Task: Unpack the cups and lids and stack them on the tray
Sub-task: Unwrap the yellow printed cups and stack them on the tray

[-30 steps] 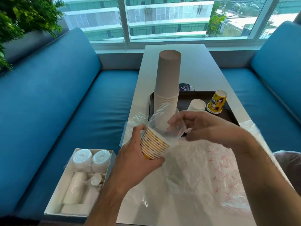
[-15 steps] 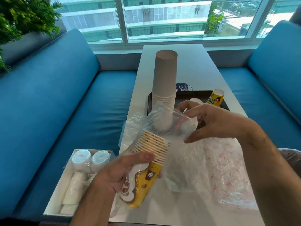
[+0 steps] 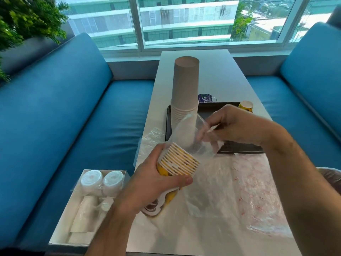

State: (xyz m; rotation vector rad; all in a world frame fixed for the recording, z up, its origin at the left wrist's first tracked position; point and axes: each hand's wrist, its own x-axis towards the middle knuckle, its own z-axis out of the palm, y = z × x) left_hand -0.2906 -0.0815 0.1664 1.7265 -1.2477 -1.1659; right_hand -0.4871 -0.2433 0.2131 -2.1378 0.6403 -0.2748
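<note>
— Cups (image 3: pixel 178 161), then: where are they?

— I have the yellow printed stack lying on its side above the near end of the white surface (image 3: pixel 217 74). My left hand (image 3: pixel 156 182) is wrapped round it, thumb across the front, rims pointing toward the tray (image 3: pixel 206 108).

— And the wrapper?

— Its clear plastic sleeve (image 3: pixel 193 133) stands off the rim end of the stack. My right hand (image 3: pixel 238 126) pinches its far edge with curled fingers, just over the tray's near part.

— What sits on the tray?

— 1 tall upturned stack of plain brown cups (image 3: pixel 185 89) at its left, and 1 small yellow cup (image 3: pixel 245 106) at the far right, partly behind my hand.

— Anything else?

— Loose plastic bags (image 3: pixel 249 191) lie spread on the surface under my arms. A white box (image 3: pixel 60 235) with wrapped lids (image 3: pixel 102 180) rests on the blue sofa seat (image 3: pixel 73 135) to my left.
</note>
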